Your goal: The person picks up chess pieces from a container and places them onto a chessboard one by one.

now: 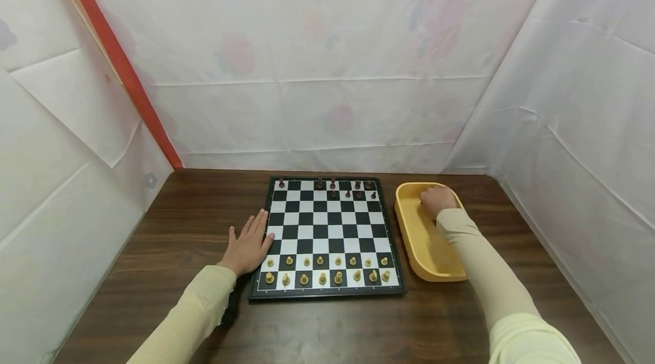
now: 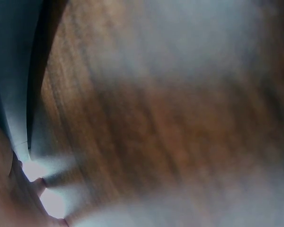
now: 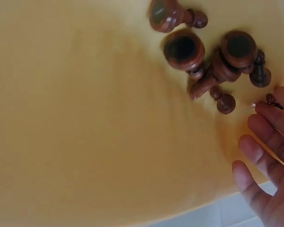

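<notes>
Step in hand: by the look of it, fetching dark chessmen from the yellow tray (image 1: 415,239) to fill the far ranks of the chessboard (image 1: 327,227).

Right hand (image 1: 437,200): down in the far end of the tray, beside the board's right edge. In the right wrist view, fingers (image 3: 262,153) gently bent and spread, fingertips touching or nearly touching a small dark piece (image 3: 273,100) at the edge of the pile; cannot tell whether anything is actually pinched.

Dark pieces in tray (image 3: 213,59): a loose heap, some lying on their sides, some showing round felted bases, bunched together against the tray's floor.

Left hand (image 1: 249,245): flat on the table (image 1: 194,210), palm down, fingers straight, fingertips touching the board's left edge; nothing held. Left wrist view too blurred to add anything beyond wood grain.

Board: 2 near ranks fully set with 16 light pieces (image 1: 327,270); far ranks hold only some dark pieces (image 1: 348,189), gathered mostly toward the right, several squares bare.

Progress, as a judgement: light side done, dark side roughly half placed.

Next move calls for: a firm pinch on 1 piece without dragging its neighbours, a lift clear of the tray wall, then an upright set-down on a bare far square without knocking those standing close by.
</notes>
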